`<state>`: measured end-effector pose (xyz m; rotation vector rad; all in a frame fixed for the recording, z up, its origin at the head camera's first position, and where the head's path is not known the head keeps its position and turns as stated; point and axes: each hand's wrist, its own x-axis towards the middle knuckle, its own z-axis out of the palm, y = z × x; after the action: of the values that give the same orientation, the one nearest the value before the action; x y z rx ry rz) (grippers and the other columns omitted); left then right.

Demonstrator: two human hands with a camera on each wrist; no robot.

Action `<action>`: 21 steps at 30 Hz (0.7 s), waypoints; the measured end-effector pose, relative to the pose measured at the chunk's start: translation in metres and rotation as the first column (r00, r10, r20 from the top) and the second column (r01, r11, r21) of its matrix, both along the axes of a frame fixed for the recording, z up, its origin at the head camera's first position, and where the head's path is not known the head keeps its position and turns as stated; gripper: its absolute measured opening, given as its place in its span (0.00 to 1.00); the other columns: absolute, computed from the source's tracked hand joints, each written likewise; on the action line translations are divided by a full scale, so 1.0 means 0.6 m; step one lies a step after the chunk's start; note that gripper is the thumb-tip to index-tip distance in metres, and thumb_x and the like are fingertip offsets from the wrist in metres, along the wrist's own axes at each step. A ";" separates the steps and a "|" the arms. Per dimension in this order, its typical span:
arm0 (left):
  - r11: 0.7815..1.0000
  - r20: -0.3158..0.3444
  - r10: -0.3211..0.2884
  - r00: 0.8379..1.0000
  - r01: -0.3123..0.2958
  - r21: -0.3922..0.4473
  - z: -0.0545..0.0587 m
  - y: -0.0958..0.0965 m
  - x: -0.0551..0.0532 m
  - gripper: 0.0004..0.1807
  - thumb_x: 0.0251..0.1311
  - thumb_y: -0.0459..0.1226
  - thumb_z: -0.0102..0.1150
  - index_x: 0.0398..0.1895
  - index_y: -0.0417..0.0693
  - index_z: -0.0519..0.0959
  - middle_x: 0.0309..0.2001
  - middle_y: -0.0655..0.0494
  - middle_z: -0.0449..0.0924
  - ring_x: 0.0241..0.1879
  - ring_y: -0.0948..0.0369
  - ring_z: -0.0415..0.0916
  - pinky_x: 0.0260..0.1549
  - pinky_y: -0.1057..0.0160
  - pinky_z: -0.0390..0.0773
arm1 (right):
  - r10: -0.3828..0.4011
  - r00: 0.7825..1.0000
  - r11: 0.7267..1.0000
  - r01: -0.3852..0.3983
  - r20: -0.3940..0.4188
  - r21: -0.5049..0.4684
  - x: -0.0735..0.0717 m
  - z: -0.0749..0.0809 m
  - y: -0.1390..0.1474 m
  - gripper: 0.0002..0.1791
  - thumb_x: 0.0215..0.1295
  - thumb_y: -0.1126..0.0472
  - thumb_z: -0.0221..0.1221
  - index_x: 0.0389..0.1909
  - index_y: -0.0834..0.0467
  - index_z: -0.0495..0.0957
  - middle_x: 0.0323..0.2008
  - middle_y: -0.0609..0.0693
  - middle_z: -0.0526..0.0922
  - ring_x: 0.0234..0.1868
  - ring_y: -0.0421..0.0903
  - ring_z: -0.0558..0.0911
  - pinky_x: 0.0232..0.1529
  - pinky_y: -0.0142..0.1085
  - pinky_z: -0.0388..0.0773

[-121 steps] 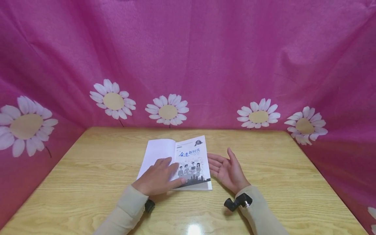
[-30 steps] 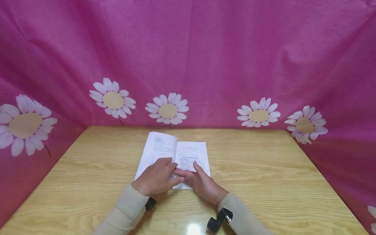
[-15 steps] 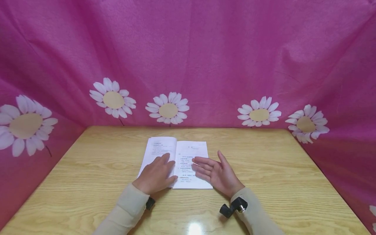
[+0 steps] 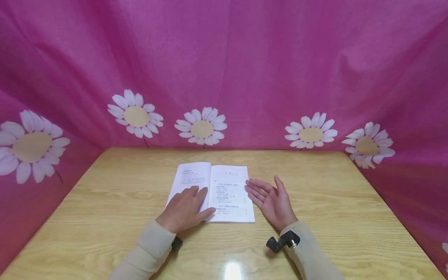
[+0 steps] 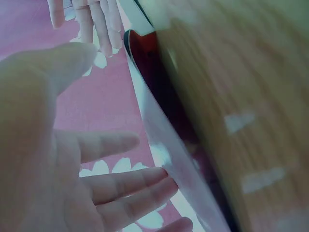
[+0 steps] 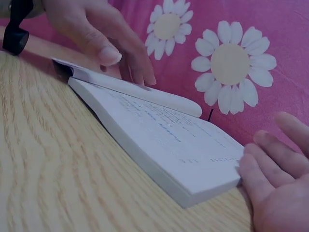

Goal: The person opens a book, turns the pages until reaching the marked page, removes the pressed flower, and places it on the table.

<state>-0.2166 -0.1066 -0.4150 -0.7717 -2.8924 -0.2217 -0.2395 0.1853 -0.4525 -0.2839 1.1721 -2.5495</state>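
An open paperback book (image 4: 229, 175) lies on the wooden table, with printed text on both visible pages. My left hand (image 4: 185, 208) rests on the lower left page, fingers spread and the thumb reaching across the fold. Palm turned inward, my right hand (image 4: 273, 200) stands beside the book with its fingertips at the right edge. In the right wrist view, the thick stack of right-hand pages (image 6: 145, 140) is seen side-on, and the right fingers (image 6: 270, 166) meet its corner. The left wrist view shows the left fingers (image 5: 130, 188) extended over the page edge.
The wooden table (image 4: 332, 202) extends around the book on all sides. A pink curtain with white daisies (image 4: 252, 77) hangs along the back and both sides. Black camera mounts (image 4: 283, 241) sit on the wrists, over beige sleeves.
The illustrated title page has been turned over, and a page of text lists now faces up. My right hand has moved from the middle of the book out to its right edge.
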 end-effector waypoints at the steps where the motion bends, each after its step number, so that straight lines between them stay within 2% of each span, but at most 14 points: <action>1: 1.000 0.005 0.006 1.000 -0.006 0.004 0.000 0.002 0.000 0.34 0.59 0.62 0.55 0.55 0.44 0.73 0.38 0.50 0.73 0.32 0.56 0.69 0.28 0.57 0.71 | -0.021 1.000 1.000 0.021 0.006 -0.001 0.000 0.000 0.000 0.48 0.71 0.32 0.36 0.70 0.73 0.52 0.72 0.70 0.49 0.72 0.60 0.54 0.70 0.45 0.53; 6: 0.999 0.069 0.040 0.997 -0.040 0.007 0.000 0.010 0.000 0.43 0.54 0.66 0.55 0.59 0.40 0.73 0.42 0.47 0.73 0.33 0.56 0.68 0.30 0.57 0.72 | -0.082 0.996 0.997 0.083 0.039 -0.001 -0.001 0.003 0.000 0.48 0.71 0.33 0.39 0.70 0.73 0.51 0.72 0.69 0.49 0.72 0.57 0.56 0.70 0.43 0.53; 15: 0.998 0.115 0.063 0.991 -0.066 0.018 -0.005 0.012 0.005 0.52 0.44 0.69 0.61 0.63 0.39 0.70 0.47 0.45 0.72 0.38 0.54 0.69 0.35 0.54 0.74 | -0.127 0.990 0.992 0.128 0.069 -0.021 -0.001 0.003 -0.004 0.44 0.74 0.36 0.36 0.70 0.72 0.52 0.72 0.68 0.48 0.73 0.56 0.55 0.71 0.43 0.52; 21: 0.998 0.097 0.064 0.993 -0.065 0.006 -0.009 0.014 0.006 0.54 0.39 0.72 0.61 0.60 0.38 0.70 0.44 0.46 0.71 0.39 0.53 0.68 0.33 0.53 0.72 | -0.126 0.990 0.992 0.125 0.058 0.012 -0.002 0.003 -0.007 0.47 0.71 0.34 0.39 0.71 0.71 0.51 0.73 0.66 0.50 0.72 0.56 0.56 0.70 0.42 0.53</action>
<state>-0.2131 -0.0983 -0.4206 -0.6831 -2.9999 -0.2720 -0.2408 0.1809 -0.4504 -0.1368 1.2137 -2.6405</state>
